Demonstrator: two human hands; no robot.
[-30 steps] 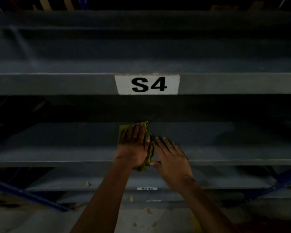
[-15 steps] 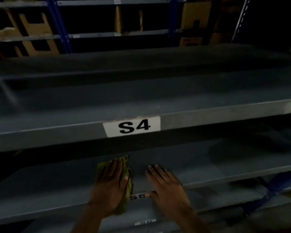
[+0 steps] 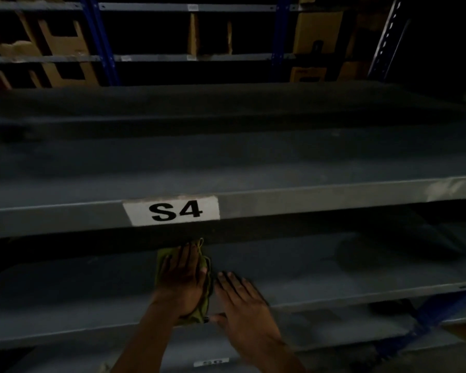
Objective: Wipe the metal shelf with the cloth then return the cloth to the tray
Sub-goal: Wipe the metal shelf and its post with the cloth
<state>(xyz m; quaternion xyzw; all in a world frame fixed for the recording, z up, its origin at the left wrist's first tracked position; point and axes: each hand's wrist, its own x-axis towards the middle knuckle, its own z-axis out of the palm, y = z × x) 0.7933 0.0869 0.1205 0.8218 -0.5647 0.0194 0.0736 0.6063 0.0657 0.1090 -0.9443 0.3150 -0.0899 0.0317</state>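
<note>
A green cloth [image 3: 205, 305] lies on the grey metal shelf [image 3: 334, 278] below the one labelled S4. My left hand [image 3: 182, 281] presses flat on the cloth with its fingers spread, reaching in under the S4 shelf. My right hand [image 3: 242, 302] rests flat on the same shelf just right of the cloth, fingers apart, holding nothing, its thumb at the shelf's front edge. No tray is in view.
The S4 shelf [image 3: 334, 192] overhangs my left fingertips. Another grey shelf with a small white label [image 3: 211, 362] sits below. Blue uprights [image 3: 439, 313] stand at the right. Behind, racks hold cardboard boxes [image 3: 65, 41]. The lighting is dim.
My left hand has pushed the cloth further in along the shelf, under the S4 shelf. My right hand stays flat beside it. The camera has tilted up, showing the racks behind.
</note>
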